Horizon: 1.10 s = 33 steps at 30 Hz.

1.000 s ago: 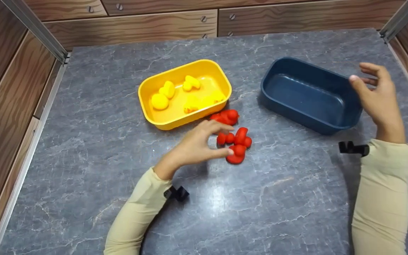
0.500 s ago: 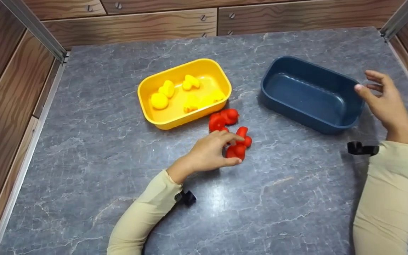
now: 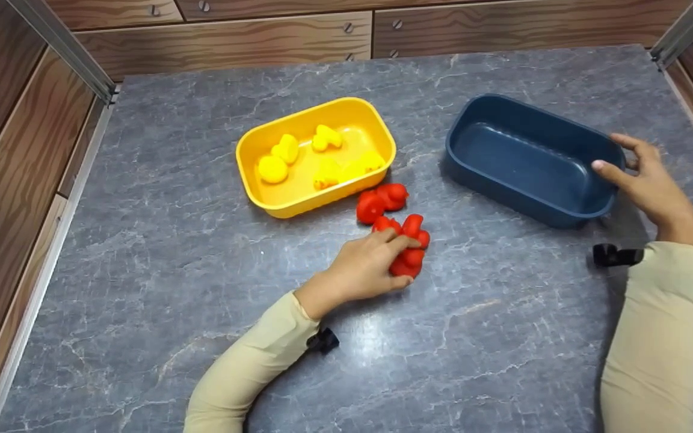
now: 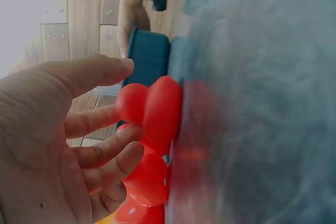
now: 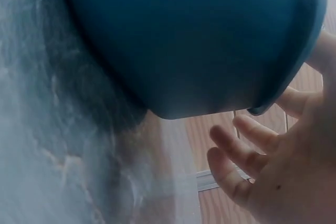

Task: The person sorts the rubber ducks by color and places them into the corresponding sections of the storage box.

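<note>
Small red rubber ducks lie in a cluster in the head view. My left hand (image 3: 361, 267) is over the nearest red duck (image 3: 408, 263), thumb on its near side. In the left wrist view, fingers reach round the red duck (image 4: 164, 109) while the thumb stands apart from it, above its round head. My right hand (image 3: 659, 186) holds the right end of the dark blue bin (image 3: 503, 193), thumb over the rim and a finger outside. In the right wrist view the other fingers hang loose beside the bin wall (image 5: 199, 51).
A yellow bin (image 3: 298, 207) holding several yellow rubber ducks (image 3: 273, 169) stands left of the blue one. More red ducks (image 3: 370, 207) lie against its near corner. Wood-patterned panels (image 3: 226, 42) border the grey marbled table (image 3: 160, 252).
My left hand has moved right and toward me, from the middle of the red ducks onto the nearest one. My right hand drew back from the blue bin, then came onto its rim.
</note>
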### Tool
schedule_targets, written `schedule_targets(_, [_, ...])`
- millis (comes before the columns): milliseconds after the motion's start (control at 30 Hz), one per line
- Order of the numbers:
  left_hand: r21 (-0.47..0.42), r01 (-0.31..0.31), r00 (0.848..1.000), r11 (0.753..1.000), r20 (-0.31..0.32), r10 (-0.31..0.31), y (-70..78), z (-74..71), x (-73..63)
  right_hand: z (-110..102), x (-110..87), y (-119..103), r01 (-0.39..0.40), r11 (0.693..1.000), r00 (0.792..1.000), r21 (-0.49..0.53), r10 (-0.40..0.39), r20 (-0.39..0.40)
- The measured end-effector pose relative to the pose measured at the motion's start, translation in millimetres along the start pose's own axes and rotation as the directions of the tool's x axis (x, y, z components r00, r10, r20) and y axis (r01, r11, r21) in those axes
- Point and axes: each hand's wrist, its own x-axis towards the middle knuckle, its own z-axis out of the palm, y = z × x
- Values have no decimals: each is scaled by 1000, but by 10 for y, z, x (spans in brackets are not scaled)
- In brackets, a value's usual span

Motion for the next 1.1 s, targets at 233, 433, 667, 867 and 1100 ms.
schedule_targets(233, [23, 11, 1000, 1000, 5, -11, 6, 15, 16, 13, 31, 31, -22, 1000, 994, 7, 22, 107])
schedule_targets(433, [-15, 12, 1000, 1000, 8, -12, -13, 19, 30, 7, 22, 36, -57, 998, 986, -13, 59, 157])
schedule_targets(667, [-72, 13, 1000, 997, 13, -13, -22, 33, 46, -3, 27, 66, -66, 998, 983, 17, 62, 175])
schedule_targets(867, [-111, 5, 1000, 994, 11, -4, -35, 39, 52, -4, 28, 75, -60, 998, 984, 20, 55, 170])
schedule_targets(1100, [-215, -41, 999, 976, -4, 41, -52, 19, 58, 13, 43, 67, -48, 999, 986, 9, 46, 162])
